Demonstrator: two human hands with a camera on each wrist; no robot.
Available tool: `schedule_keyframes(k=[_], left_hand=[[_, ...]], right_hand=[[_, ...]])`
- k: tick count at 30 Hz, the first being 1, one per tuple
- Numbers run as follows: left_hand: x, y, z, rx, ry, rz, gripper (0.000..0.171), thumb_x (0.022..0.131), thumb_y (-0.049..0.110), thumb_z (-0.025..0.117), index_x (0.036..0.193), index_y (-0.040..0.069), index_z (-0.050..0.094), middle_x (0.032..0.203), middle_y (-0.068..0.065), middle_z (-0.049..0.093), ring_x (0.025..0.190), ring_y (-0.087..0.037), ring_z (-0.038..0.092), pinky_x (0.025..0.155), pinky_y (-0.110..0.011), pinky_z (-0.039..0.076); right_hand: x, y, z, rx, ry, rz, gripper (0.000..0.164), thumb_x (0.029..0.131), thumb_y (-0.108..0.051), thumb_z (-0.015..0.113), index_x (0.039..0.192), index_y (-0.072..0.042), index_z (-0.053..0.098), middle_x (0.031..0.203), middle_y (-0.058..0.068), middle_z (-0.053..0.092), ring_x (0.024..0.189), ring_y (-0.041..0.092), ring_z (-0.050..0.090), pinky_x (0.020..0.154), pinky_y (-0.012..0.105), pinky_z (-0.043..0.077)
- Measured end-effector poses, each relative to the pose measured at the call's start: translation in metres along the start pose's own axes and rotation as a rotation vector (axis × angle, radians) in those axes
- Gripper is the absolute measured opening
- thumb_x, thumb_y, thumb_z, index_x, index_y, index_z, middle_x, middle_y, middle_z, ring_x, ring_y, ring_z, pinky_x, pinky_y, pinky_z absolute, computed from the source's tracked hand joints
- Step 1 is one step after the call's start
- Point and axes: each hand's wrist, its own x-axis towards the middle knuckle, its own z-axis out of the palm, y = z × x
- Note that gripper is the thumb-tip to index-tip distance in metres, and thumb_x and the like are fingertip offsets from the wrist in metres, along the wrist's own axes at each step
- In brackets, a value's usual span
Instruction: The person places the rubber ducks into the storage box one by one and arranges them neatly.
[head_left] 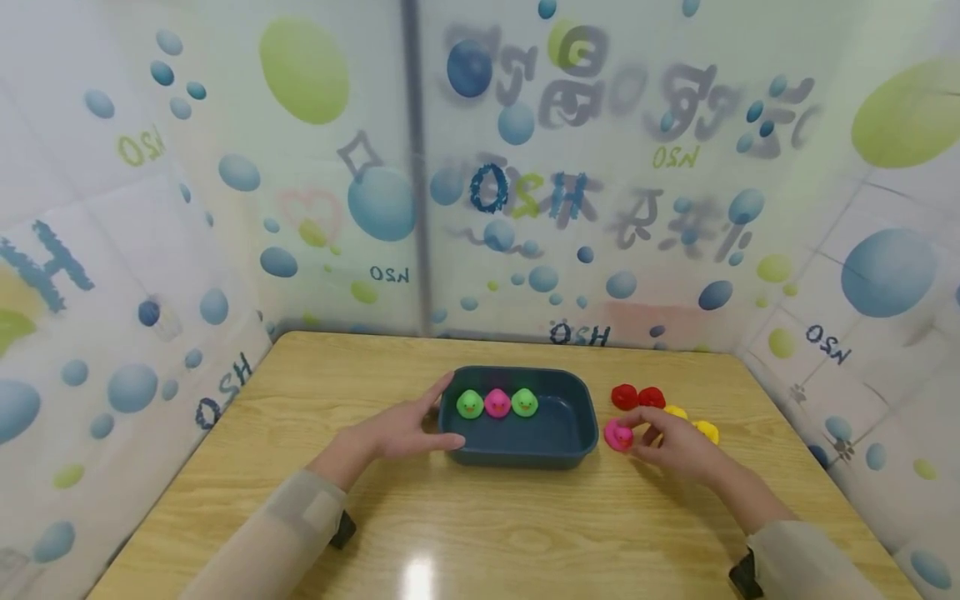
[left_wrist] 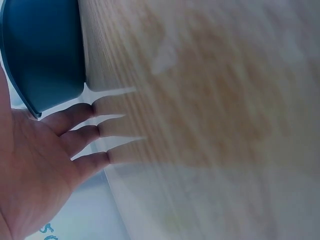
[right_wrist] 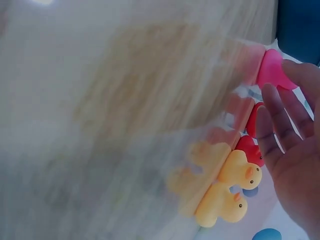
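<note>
A dark blue plastic basin stands on the wooden table. Inside it, toward the far side, a green rubber duck, a pink duck and another green duck sit in a row. My left hand rests against the basin's left end, thumb and fingers spread and straight; the left wrist view shows its palm beside the wall. Right of the basin, my right hand pinches a pink rubber duck between thumb and fingers. That duck is still on the tabletop.
Behind my right hand lie two red ducks and two yellow ducks, partly covered by the hand in the head view. The table is bounded at the back and sides by bubble-patterned curtains.
</note>
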Motion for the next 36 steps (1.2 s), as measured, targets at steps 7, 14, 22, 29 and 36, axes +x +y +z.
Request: schedule_keyframes(k=[7, 14, 22, 29, 36], left_hand=[[0.0, 0.001, -0.001, -0.003, 0.001, -0.002, 0.113, 0.092, 0.083, 0.067, 0.175, 0.05, -0.002, 0.174, -0.018, 0.043, 0.157, -0.048, 0.045, 0.128, -0.067, 0.038], [0.0, 0.0, -0.001, 0.002, 0.0, -0.008, 0.114, 0.091, 0.083, 0.067, 0.175, 0.049, -0.003, 0.174, -0.018, 0.043, 0.157, -0.048, 0.046, 0.127, -0.067, 0.038], [0.001, -0.001, 0.0, 0.004, 0.0, -0.01, 0.114, 0.091, 0.084, 0.067, 0.175, 0.05, -0.003, 0.174, -0.017, 0.043, 0.157, -0.048, 0.046, 0.127, -0.068, 0.038], [0.001, -0.002, 0.0, 0.011, 0.002, -0.002, 0.114, 0.091, 0.084, 0.067, 0.175, 0.05, -0.004, 0.175, -0.018, 0.042, 0.157, -0.049, 0.046, 0.127, -0.068, 0.038], [0.001, -0.001, 0.0, 0.007, 0.002, -0.01, 0.114, 0.091, 0.084, 0.067, 0.174, 0.051, -0.004, 0.175, -0.018, 0.041, 0.157, -0.049, 0.045, 0.128, -0.068, 0.038]], right_hand=[[-0.008, -0.003, 0.001, 0.01, 0.0, 0.0, 0.034, 0.096, -0.015, 0.086, 0.128, -0.016, 0.074, 0.121, 0.005, 0.074, 0.091, 0.021, 0.063, 0.07, 0.023, 0.057], [-0.015, -0.007, 0.001, 0.015, -0.018, 0.016, 0.03, 0.095, -0.019, 0.088, 0.121, -0.019, 0.074, 0.114, 0.003, 0.073, 0.088, 0.021, 0.062, 0.068, 0.024, 0.055], [-0.021, -0.007, 0.003, -0.005, -0.009, -0.017, 0.026, 0.094, -0.017, 0.088, 0.115, -0.02, 0.074, 0.102, 0.002, 0.072, 0.082, 0.018, 0.061, 0.064, 0.023, 0.053], [-0.027, -0.007, 0.0, -0.014, -0.039, -0.064, 0.024, 0.095, -0.018, 0.087, 0.115, -0.02, 0.074, 0.089, 0.002, 0.066, 0.074, 0.013, 0.057, 0.061, 0.022, 0.049], [-0.035, -0.006, -0.001, -0.002, -0.045, -0.103, 0.027, 0.097, -0.021, 0.086, 0.12, -0.022, 0.072, 0.09, 0.001, 0.065, 0.074, 0.01, 0.056, 0.061, 0.022, 0.048]])
